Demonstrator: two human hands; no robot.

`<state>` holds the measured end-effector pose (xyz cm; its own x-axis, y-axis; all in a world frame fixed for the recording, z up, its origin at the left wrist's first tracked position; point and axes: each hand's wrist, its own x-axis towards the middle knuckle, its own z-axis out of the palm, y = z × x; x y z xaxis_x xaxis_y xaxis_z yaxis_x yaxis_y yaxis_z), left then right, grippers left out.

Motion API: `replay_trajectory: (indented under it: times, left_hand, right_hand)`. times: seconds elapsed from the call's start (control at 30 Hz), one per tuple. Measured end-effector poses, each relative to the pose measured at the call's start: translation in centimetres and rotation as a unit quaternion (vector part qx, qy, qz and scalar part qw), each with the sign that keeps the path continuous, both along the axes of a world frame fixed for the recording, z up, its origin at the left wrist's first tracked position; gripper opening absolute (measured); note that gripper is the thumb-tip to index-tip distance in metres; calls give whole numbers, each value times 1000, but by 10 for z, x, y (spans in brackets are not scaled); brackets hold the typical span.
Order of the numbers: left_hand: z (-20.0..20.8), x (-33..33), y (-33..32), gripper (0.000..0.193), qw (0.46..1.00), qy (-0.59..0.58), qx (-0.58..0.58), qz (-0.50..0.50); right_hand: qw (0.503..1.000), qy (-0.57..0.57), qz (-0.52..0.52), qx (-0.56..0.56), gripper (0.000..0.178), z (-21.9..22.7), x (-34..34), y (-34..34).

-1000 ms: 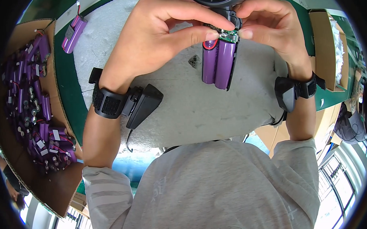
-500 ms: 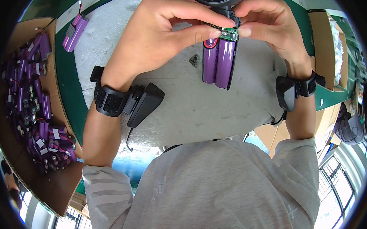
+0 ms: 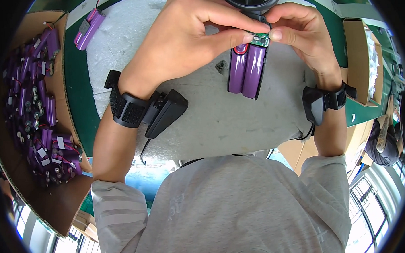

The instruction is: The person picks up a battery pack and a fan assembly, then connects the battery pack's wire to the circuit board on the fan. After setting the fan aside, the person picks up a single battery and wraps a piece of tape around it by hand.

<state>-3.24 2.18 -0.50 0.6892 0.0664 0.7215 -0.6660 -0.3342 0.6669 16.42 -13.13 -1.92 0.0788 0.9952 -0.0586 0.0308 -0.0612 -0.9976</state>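
Note:
A small green circuit board sits at the top end of two purple battery cells, which lie side by side in a narrow black housing. My left hand pinches the board's left side, thumb on it and index finger reaching over its far edge. From the other side my right hand grips the board's right edge between thumb and bent fingers. Beyond my fingertips the housing runs up into a round black fan-like head. A red wire loop shows by my left thumb. My far fingers are partly hidden.
A grey foam pad lies beneath the work on a green table. One wired purple battery pack rests at the upper left. At left, a cardboard box holds many packs; another carton with white contents stands right.
Both hands and the housing with its cells appear slightly further right in the picture, while the surroundings also shift a little. Both hands keep their pinch at the circuit board.

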Motion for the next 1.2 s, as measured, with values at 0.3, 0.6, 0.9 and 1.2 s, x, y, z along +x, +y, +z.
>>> replay_trajectory:
  times: [0.3,0.6,0.9,1.2]
  left_hand:
    - [1,-17,-11,22,930,314,-159,105]
    - [-2,-11,-10,15,914,341,-181,124]
    - [-5,-12,-10,17,924,337,-137,118]
    - [-4,-17,-4,25,926,355,-100,80]
  right_hand:
    - [999,-37,-8,-28,28,23,-23,6]
    - [998,-43,-28,-38,25,27,-32,14]
    - [905,-385,-32,180,16,40,-60,6]
    - [862,-477,35,169,23,58,-75,-6]
